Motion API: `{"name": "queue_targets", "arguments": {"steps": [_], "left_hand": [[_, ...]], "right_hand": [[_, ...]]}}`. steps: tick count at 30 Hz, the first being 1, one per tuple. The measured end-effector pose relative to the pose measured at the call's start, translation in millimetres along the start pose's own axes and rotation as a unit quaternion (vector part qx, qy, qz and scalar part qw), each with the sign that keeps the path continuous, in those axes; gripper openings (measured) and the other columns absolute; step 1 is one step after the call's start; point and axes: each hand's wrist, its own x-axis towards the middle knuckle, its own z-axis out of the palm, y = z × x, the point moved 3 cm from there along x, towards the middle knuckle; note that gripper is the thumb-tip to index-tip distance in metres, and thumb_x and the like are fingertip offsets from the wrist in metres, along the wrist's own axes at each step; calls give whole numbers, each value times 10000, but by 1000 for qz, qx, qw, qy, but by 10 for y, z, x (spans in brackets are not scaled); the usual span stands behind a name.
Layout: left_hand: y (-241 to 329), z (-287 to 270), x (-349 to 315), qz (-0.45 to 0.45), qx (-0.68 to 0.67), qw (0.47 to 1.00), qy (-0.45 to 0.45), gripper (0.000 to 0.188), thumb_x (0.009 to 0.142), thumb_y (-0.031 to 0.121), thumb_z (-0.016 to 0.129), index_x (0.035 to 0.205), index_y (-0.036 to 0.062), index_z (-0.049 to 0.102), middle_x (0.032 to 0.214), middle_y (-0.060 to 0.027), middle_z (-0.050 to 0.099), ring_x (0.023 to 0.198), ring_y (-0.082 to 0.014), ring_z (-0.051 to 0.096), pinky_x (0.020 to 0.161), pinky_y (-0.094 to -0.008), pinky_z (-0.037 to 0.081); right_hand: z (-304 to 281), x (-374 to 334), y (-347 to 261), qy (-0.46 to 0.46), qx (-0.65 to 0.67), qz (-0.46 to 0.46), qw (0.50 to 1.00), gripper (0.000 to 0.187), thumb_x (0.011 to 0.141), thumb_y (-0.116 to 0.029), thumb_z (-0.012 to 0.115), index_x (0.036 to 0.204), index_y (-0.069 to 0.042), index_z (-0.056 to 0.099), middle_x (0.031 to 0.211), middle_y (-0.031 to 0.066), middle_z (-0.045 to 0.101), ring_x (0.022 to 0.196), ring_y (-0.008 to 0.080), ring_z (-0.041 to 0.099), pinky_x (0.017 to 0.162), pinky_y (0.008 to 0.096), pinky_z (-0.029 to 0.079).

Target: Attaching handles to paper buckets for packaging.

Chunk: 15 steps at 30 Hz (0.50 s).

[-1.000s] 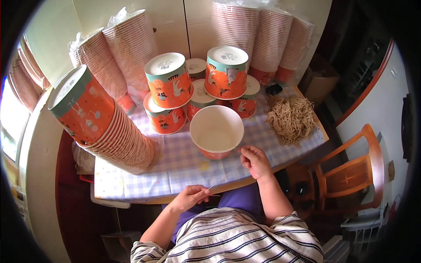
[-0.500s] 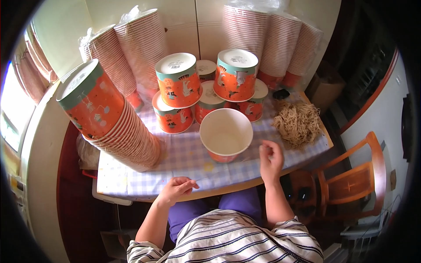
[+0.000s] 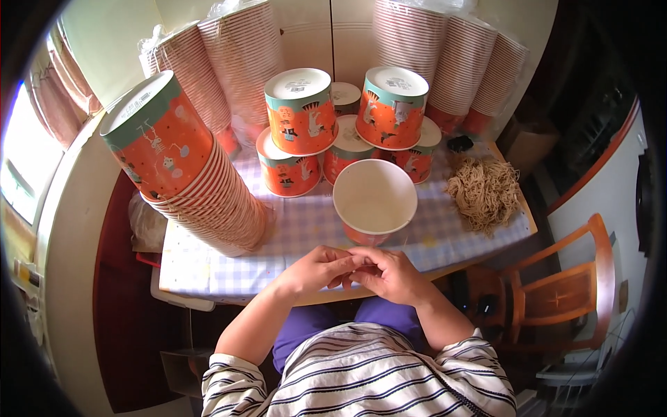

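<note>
My left hand [image 3: 314, 270] and my right hand [image 3: 394, 275] meet in front of me at the table's near edge. Their fingers are bent and pressed together at the tips; whatever may be between them is hidden or too small to make out. Just beyond them an orange paper bucket [image 3: 375, 198] stands upright with its white mouth facing up. Behind it, orange and green paper buckets sit upside down in two layers, two of them, a left bucket [image 3: 301, 115] and a right bucket [image 3: 393, 111], on top. A tall leaning stack of nested buckets [image 3: 215, 198] rises at the left.
A heap of tan stringy loops [image 3: 484, 191] lies at the table's right end, near a small black object [image 3: 459, 144]. Plastic-wrapped bucket stacks [image 3: 243, 62] line the back wall. The table wears a checked cloth [image 3: 292, 243]. A wooden chair [image 3: 563, 292] stands at the right.
My hands were apart, the right one beside the bucket's right side; both have come together in front of the bucket. The whole view has shifted slightly.
</note>
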Motion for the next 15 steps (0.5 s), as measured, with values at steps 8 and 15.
{"name": "queue_targets", "arguments": {"steps": [8,15], "left_hand": [[-287,-52,6,-76,-208,974,-39,433,963,356,477,1050,-39,630,753,-77,632,615,-84,498,561,-205,391],[-458,-46,-30,-41,-249,965,-77,284,932,240,566,1022,-19,639,790,-56,642,660,-72,529,572,-192,400]], "right_hand": [[-266,-33,105,94,-53,-26,994,36,824,-30,666,840,-5,647,729,56,610,658,129,589,576,255,452],[-381,-60,126,138,-26,-29,990,59,838,-61,670,838,-6,646,713,41,604,642,103,568,569,230,437]]}}
